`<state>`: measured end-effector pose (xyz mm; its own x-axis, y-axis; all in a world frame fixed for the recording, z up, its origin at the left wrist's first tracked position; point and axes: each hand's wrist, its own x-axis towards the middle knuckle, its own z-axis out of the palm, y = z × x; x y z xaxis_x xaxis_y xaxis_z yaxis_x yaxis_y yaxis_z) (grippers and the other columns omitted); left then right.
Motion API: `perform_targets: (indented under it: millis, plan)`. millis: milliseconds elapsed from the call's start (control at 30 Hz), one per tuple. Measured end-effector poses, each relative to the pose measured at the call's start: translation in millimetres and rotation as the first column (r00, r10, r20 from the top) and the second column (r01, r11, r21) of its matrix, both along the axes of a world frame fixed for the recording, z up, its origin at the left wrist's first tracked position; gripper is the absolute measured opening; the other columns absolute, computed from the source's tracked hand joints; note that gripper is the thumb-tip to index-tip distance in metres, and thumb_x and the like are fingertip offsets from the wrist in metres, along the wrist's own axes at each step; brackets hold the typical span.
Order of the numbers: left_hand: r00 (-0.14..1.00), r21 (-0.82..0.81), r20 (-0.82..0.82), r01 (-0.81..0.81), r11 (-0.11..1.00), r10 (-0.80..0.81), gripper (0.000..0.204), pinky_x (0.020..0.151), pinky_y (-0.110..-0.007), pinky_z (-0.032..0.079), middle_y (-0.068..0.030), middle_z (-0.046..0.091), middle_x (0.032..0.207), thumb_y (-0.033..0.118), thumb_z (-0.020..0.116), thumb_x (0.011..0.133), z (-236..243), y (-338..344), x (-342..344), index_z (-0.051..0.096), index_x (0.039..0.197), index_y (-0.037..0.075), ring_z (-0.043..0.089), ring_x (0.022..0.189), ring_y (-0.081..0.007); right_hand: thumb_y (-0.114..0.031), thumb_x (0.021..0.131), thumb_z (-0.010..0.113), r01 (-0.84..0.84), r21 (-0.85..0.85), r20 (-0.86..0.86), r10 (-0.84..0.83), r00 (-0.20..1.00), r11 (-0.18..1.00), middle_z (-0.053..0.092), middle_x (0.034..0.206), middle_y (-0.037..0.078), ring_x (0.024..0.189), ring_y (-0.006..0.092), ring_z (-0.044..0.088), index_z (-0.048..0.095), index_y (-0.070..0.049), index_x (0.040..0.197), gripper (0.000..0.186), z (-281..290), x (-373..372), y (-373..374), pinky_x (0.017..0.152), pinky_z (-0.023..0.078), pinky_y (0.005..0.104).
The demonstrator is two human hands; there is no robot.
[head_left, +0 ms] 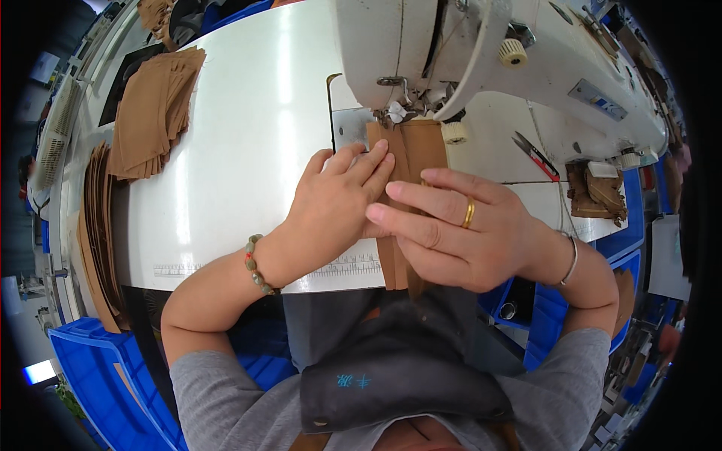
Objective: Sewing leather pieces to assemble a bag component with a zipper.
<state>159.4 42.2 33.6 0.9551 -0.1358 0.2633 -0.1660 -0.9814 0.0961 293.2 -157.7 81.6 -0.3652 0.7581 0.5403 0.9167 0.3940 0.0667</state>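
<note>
A brown strip-shaped piece [393, 263] lies lengthwise under the presser foot [396, 113] of a white sewing machine [489, 60], extending to the table's near edge. My left hand [331, 199] rests on its left side, fingers stretched flat just in front of the needle area. My right hand [459, 233] grips the piece farther right and nearer me, fingers curved over it and thumb hidden. Red-handled scissors [547, 169] lie to the right of the machine's needle area.
Brown cut pieces [154, 113] are stacked at the left, with another upright stack [98, 225] below. A bundle of brown scraps [594, 195] sits at the right. Blue bins [90, 346] flank the white table [226, 188]. A dark apron [398, 391] covers my lap.
</note>
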Motion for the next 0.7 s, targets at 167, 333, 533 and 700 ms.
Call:
perform_targets:
  millis: [167, 333, 533, 700]
  plan:
    - [0.999, 0.003, -0.046, -0.003, 1.0, 0.003, 0.072, 0.109, -0.051, 0.044, -0.0131, 0.058, 0.15, 0.04, 0.086, 0.074, 2.6, 0.6, -3.2, 0.068, 0.131, 0.001, 0.052, 0.135, -0.0315, -0.015, 0.075, 0.071, -0.085, 0.163, 0.151, 0.061, 0.987, 0.983, 0.066, 0.1, 0.005, 0.083, 0.0189, 0.065, 0.072, -0.002, 0.093, 0.023, -26.1, 29.9, 35.5, 0.068, 0.057, 0.0331]
    - [1.0, -0.078, -0.019, -0.022, 0.997, 0.021, 0.075, 0.112, -0.046, 0.042, -0.0152, 0.057, 0.145, 0.036, 0.09, 0.065, 1.4, -0.9, -5.0, 0.066, 0.127, 0.0, 0.052, 0.137, -0.035, -0.013, 0.079, 0.071, 0.148, 0.063, 0.063, -0.152, 0.986, 0.987, 0.068, 0.102, 0.007, 0.089, 0.0194, 0.071, 0.071, -0.001, 0.107, 0.03, -55.6, 36.6, 33.7, 0.067, 0.058, 0.0291]
    - [0.995, -0.308, -0.043, -0.098, 0.946, 0.089, 0.092, 0.11, -0.046, 0.044, -0.0157, 0.057, 0.143, 0.043, 0.093, 0.059, -0.7, 0.5, -3.0, 0.057, 0.131, -0.001, 0.052, 0.136, -0.0368, -0.012, 0.079, 0.071, 0.18, 0.044, -0.04, -0.178, 0.983, 0.983, 0.07, 0.109, 0.008, 0.095, 0.0219, 0.073, 0.072, -0.002, 0.105, 0.028, -67.5, 35.6, 30.1, 0.072, 0.059, 0.0317]
    - [0.993, -0.243, 0.071, -0.075, 0.967, 0.094, 0.094, 0.11, -0.048, 0.043, -0.0155, 0.056, 0.145, 0.046, 0.093, 0.058, -1.3, -2.7, -1.4, 0.056, 0.131, 0.0, 0.052, 0.135, -0.0392, -0.012, 0.075, 0.071, 0.148, 0.038, -0.026, -0.147, 0.989, 0.988, 0.069, 0.107, 0.007, 0.1, 0.0223, 0.071, 0.072, -0.001, 0.105, 0.031, -64.7, 34.1, 32.3, 0.071, 0.057, 0.0313]
